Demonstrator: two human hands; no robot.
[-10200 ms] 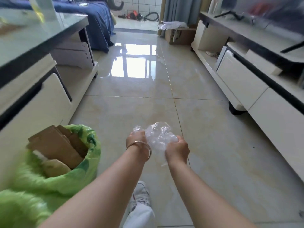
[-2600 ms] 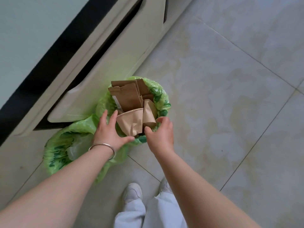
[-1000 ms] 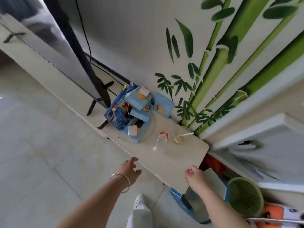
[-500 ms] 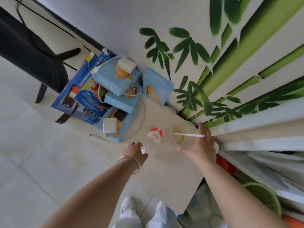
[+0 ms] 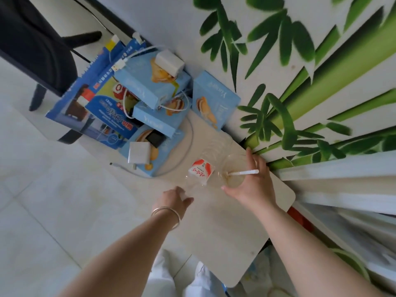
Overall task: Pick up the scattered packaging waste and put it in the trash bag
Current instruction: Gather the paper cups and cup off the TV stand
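On a beige shelf top [image 5: 222, 228] stand two clear plastic cups. My right hand [image 5: 250, 185] is wrapped around the right cup [image 5: 232, 174], which has a brown residue and a white straw [image 5: 244, 173] in it. The left cup [image 5: 200, 171] has a red and white sealed lid. My left hand [image 5: 174, 199], with a silver bangle on the wrist, touches the lower side of that cup; how firmly it grips is unclear. The green trash bag is out of view.
Several light blue snack boxes [image 5: 154, 86], white chargers [image 5: 139, 152] and cables pile up at the shelf's far left, beside larger blue boxes [image 5: 85, 110]. A wall with painted bamboo [image 5: 300, 82] rises behind. A dark TV foot [image 5: 42, 50] stands far left.
I have turned from the trash bag to this shelf. In the last second my right hand reached the straw cup and closed on it; my left hand moved up to the lidded cup.
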